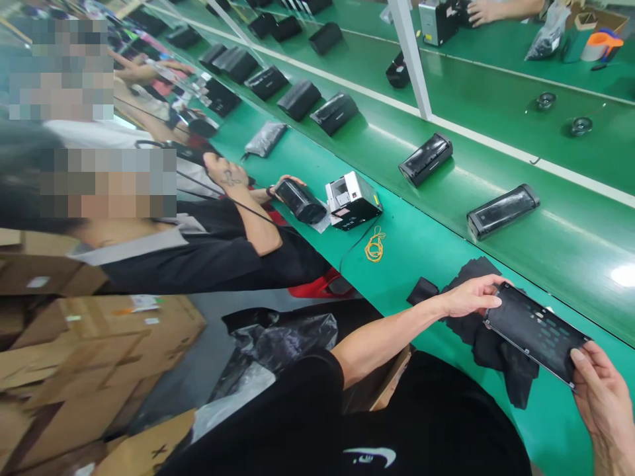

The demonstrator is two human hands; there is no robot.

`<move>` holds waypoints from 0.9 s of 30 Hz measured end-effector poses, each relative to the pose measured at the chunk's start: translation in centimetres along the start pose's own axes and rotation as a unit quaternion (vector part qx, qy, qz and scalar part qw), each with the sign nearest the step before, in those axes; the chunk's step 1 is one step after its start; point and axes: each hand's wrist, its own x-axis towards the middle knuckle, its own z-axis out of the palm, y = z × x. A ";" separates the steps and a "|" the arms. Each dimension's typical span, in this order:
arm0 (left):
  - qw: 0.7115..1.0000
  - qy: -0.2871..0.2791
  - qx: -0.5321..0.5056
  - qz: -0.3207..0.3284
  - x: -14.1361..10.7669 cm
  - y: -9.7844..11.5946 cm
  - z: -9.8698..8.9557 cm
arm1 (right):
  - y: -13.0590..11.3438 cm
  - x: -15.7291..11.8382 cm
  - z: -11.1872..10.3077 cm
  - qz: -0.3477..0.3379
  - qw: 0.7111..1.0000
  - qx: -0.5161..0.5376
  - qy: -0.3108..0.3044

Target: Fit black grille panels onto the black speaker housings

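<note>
A flat black rectangular panel (526, 322) with small slots and screw tabs along its edges is held tilted above the green bench. My left hand (471, 296) pinches its far left corner between thumb and fingers. At the opposite end, my right hand (598, 380) grips the panel's near right edge. Beneath the panel lies a loose pile of black cloth-like sheets (516, 383), partly hidden by it. A small black block (423, 291) sits beside my left forearm.
Black speaker-like housings (503, 210) line the green conveyor (555, 251). Left along the bench are a yellow cord coil (374, 244) and a black-and-silver box (354, 201). A co-worker holds a drill-like tool and a black housing (300, 200). Cardboard boxes (99, 357) stand at left.
</note>
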 end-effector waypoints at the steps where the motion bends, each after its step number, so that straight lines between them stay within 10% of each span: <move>1: 1.000 0.002 0.003 0.001 0.0 0.0 0.0 | 0.0 0.0 0.0 -0.006 1.000 -0.006 -0.002; 27: 0.999 0.019 0.036 0.018 0.1 0.4 0.0 | -0.2 0.0 0.6 -0.022 0.999 -0.038 -0.007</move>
